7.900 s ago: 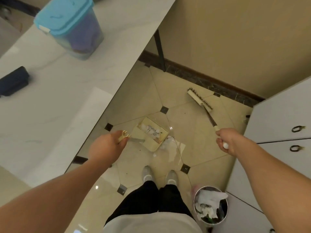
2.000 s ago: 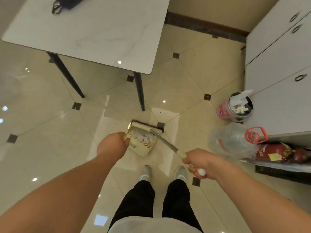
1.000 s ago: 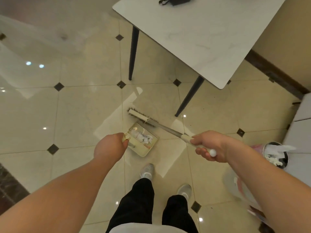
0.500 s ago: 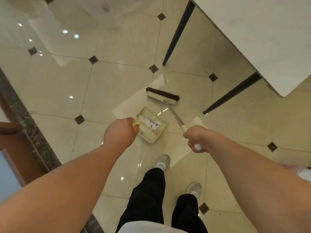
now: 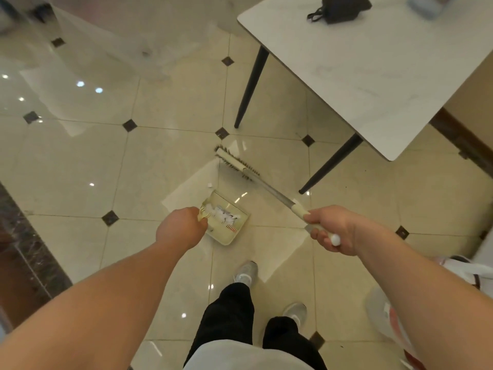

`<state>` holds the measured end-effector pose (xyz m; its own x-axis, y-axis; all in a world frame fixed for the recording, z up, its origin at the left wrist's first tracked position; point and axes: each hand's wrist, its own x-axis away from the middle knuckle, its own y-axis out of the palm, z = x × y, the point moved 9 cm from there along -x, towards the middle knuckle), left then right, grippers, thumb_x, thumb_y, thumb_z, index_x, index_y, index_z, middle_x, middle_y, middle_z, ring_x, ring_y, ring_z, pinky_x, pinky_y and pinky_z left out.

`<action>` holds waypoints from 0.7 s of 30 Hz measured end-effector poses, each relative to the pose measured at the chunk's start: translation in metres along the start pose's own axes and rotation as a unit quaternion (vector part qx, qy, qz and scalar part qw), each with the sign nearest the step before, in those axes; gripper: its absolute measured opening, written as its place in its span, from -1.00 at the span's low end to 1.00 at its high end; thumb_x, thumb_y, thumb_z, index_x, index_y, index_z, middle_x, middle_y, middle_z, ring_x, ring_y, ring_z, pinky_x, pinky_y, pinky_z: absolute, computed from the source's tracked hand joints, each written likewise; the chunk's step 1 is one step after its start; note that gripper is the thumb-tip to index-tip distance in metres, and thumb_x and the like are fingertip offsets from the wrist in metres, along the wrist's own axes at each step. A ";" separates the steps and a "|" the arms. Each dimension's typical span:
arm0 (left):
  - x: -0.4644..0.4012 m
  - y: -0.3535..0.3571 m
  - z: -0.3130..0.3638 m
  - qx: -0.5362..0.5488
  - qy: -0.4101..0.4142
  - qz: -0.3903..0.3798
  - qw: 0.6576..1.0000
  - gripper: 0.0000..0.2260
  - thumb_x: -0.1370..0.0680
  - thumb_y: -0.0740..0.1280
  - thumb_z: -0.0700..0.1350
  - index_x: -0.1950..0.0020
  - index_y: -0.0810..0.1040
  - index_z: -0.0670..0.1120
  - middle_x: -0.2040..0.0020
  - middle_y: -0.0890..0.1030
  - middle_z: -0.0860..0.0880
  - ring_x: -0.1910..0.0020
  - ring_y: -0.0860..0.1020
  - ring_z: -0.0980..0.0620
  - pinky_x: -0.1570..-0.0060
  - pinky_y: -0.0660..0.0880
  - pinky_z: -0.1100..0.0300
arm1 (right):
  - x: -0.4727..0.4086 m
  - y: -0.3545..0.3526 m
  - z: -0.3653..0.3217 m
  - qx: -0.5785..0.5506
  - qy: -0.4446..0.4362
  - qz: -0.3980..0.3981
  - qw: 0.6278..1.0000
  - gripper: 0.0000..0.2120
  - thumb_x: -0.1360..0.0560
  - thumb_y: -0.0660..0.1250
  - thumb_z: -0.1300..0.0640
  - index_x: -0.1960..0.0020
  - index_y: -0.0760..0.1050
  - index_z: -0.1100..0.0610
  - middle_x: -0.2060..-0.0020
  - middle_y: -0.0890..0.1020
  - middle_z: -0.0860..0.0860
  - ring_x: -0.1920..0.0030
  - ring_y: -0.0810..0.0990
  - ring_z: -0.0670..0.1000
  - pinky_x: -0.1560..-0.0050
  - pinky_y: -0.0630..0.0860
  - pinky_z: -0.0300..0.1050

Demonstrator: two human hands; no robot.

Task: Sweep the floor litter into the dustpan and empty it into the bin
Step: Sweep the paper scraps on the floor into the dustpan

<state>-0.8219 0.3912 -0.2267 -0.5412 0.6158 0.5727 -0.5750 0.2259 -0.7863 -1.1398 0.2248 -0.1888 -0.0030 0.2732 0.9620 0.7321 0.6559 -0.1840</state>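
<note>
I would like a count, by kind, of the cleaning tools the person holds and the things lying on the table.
Brooms: 1, the broom in the right hand
Dustpans: 1, the dustpan in the left hand
Black pouches on the table: 1, the black pouch
Blue containers on the table: 1, the blue container, blurred at the edge
Total: 4

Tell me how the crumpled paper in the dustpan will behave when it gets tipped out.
The crumpled paper looks light and loose, so it should slide out easily, perhaps scattering. The dustpan appears smooth and rigid, so little should cling. Some bits may flutter past a narrow bin.
</note>
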 end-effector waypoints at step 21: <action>0.014 0.021 0.034 -0.038 0.040 0.025 0.998 -0.76 -0.63 0.24 0.09 -0.11 0.59 -0.02 0.22 0.56 0.00 0.25 0.52 -0.05 0.32 0.39 0.16 | 0.025 -0.045 0.060 -0.011 -0.013 -0.008 1.000 -0.82 -0.60 0.30 0.11 -0.16 0.49 0.15 0.49 0.43 0.03 0.54 0.30 -0.07 0.50 0.29 -0.25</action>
<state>-0.8626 0.3785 -0.2273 -0.5158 0.6854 0.5140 -0.4981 0.2482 -0.8308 -1.2137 0.2437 -0.1682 -0.0329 0.2804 0.9593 0.7472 0.6444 -0.1627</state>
